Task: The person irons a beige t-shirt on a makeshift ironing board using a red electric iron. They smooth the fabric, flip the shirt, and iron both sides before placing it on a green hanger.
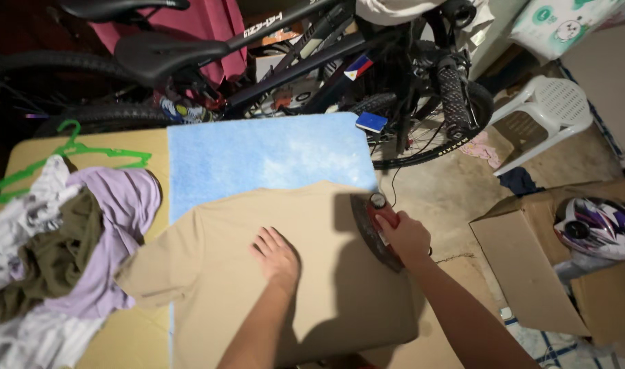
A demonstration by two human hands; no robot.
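A tan t-shirt (pixel 217 273) lies spread flat over a light blue towel (pixel 258 154) on the table. My left hand (pixel 277 256) rests flat on the middle of the shirt, fingers apart. My right hand (pixel 407 236) grips the red handle of a clothes iron (pixel 374 222), which stands tilted on its side at the shirt's right edge, its dark soleplate facing left.
A pile of clothes, lilac, olive and white (pixel 59 253), sits at the table's left with a green hanger (pixel 66 154) above it. Bicycles (pixel 292 61) stand behind the table. To the right are a cardboard box (pixel 531 266), a helmet (pixel 596 225) and a white plastic chair (pixel 552 109).
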